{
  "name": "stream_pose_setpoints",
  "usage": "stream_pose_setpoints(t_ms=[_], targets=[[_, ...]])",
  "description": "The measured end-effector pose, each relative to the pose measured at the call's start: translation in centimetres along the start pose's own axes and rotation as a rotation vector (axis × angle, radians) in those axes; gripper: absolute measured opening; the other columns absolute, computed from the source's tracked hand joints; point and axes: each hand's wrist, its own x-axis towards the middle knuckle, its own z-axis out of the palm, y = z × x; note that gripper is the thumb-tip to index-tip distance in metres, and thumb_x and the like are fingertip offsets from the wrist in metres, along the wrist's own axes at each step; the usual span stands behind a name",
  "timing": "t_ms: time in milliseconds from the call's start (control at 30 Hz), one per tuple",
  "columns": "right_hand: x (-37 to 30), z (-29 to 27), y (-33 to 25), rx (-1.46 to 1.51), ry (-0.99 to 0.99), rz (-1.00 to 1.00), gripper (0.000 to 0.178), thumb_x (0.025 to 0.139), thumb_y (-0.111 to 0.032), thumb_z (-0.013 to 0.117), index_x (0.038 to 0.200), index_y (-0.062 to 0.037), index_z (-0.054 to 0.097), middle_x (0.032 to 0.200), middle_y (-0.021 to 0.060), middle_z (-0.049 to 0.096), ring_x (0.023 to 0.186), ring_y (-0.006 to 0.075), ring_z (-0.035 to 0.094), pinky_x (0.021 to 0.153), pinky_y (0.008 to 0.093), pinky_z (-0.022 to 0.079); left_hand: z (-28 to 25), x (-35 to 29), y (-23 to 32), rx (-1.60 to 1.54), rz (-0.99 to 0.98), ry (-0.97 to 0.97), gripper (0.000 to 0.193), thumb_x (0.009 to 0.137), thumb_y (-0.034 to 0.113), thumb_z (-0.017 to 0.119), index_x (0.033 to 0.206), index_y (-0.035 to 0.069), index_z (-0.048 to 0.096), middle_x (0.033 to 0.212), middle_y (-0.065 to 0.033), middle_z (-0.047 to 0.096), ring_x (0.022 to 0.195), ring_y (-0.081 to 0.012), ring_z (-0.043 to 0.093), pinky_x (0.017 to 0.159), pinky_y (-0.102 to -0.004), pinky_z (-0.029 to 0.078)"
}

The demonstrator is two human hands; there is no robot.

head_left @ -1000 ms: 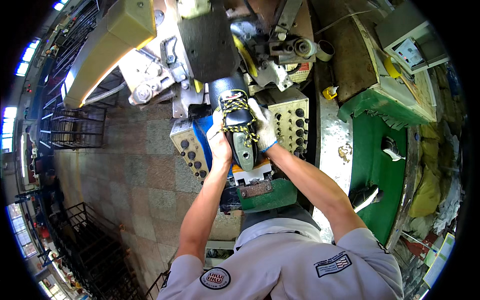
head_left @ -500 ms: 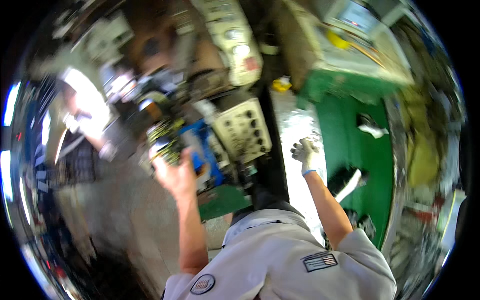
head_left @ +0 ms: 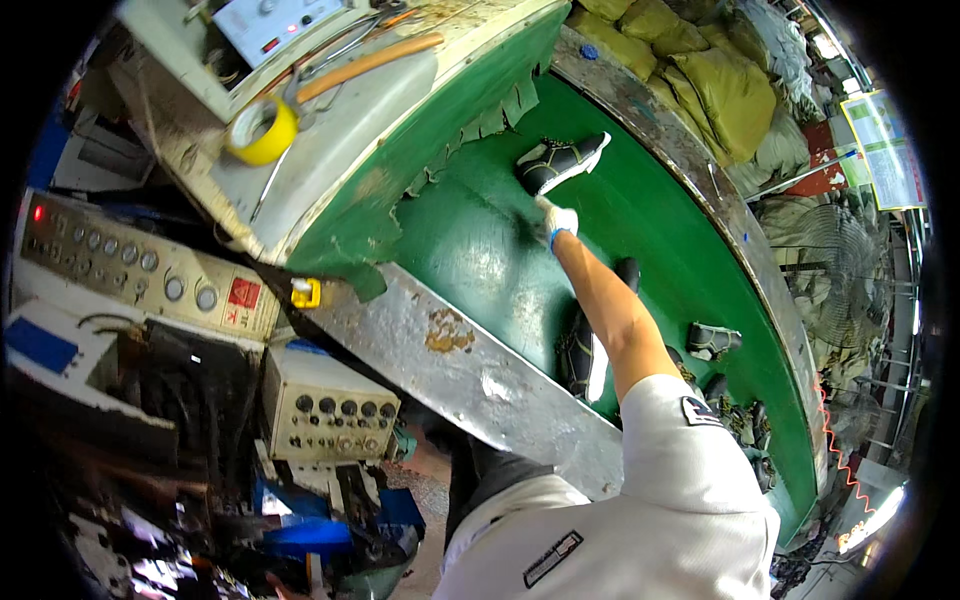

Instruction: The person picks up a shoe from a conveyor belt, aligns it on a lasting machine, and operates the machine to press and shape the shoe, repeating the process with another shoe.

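My right hand (head_left: 560, 221), in a white glove with a blue cuff, reaches over a green work surface (head_left: 470, 250). It is just short of a black shoe (head_left: 563, 163) with a white sole, apparently apart from it. A light finger or thumb points toward the shoe; the other fingertips are hard to make out, and nothing shows in the hand. Nearer to me, beside my right forearm, lies another black shoe (head_left: 580, 360) with a white sole. A smaller dark shoe (head_left: 712, 340) rests to the right. My left hand does not show.
A worn metal ledge (head_left: 470, 355) borders the green surface. Yellow tape (head_left: 262, 130) and an orange-handled tool (head_left: 370, 66) lie on the raised shelf at upper left. Control panels with knobs (head_left: 335, 420) stand at left. Yellow sacks (head_left: 725, 95) are piled beyond the far edge.
The view has swung to the right, toward the green surface. My right hand has moved from above the metal ledge toward a shoe. My left hand and its patterned dark item have left view.
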Motion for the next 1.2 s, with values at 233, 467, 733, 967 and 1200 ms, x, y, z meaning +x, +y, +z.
stream_pose_setpoints(t_ms=[233, 467, 733, 967, 1200], targets=[[13.4, 4.9, -4.3, -0.044, 0.127, -0.086, 0.093, 0.067, -0.049, 0.089, 0.126, 0.0126, 0.055, 0.122, 0.0265, 0.067, 0.111, 0.0329, 0.067, 0.098, 0.0369, 0.052, 0.9, 0.2, 2.5, 0.236, -0.113, 0.091, 0.042, 0.081, 0.018, 0.083, 0.107, -0.011, 0.068, 0.103, -0.0221, 0.072, 0.084, -0.0324, 0.067, 0.073, -0.0465, 0.059], [9.1, 1.9, -3.7, 0.733, -0.386, 0.055, 0.035, 0.087, -0.008, 0.076, 0.119, 0.0001, 0.064, 0.107, 0.0156, 0.071, 0.086, 0.0310, 0.071, 0.080, 0.0466, 0.061, 1.2, 0.4, 1.5, 0.266, -0.175, 0.101, 0.045, 0.082, 0.013, 0.083, 0.118, -0.007, 0.065, 0.110, -0.0193, 0.071, 0.089, -0.0286, 0.065, 0.081, -0.0438, 0.056], [-31.2, -6.2, -0.4, 1.064, -1.167, 0.578, 0.076, 0.093, -0.051, 0.066, 0.147, -0.0010, 0.045, 0.136, 0.0179, 0.061, 0.118, 0.0402, 0.061, 0.109, 0.0515, 0.047, -1.1, 0.9, 1.1, 0.102, -0.339, 0.055, 0.041, 0.080, 0.004, 0.084, 0.116, -0.006, 0.068, 0.109, -0.0144, 0.072, 0.092, -0.0233, 0.062, 0.087, -0.0387, 0.053], [-55.1, -4.1, 3.0, 0.476, -1.658, 0.374, 0.055, 0.094, -0.033, 0.071, 0.136, -0.0007, 0.056, 0.123, 0.0129, 0.068, 0.105, 0.0237, 0.069, 0.094, 0.0394, 0.056, -1.4, 0.6, 3.9, -0.326, -0.230, -0.077, 0.040, 0.079, -0.003, 0.079, 0.117, 0.002, 0.065, 0.105, -0.0040, 0.069, 0.092, -0.0168, 0.063, 0.085, -0.0332, 0.052], [-67.3, -3.3, 7.1, 0.150, -1.837, 0.320, 0.053, 0.098, -0.032, 0.066, 0.135, 0.0036, 0.054, 0.120, 0.0129, 0.069, 0.104, 0.0204, 0.069, 0.093, 0.0366, 0.057, -9.3, 2.0, 0.5, -0.090, -0.294, -0.481, 0.057, 0.079, 0.004, 0.075, 0.133, -0.002, 0.056, 0.120, -0.0143, 0.068, 0.107, -0.0214, 0.065, 0.096, -0.0330, 0.051]])
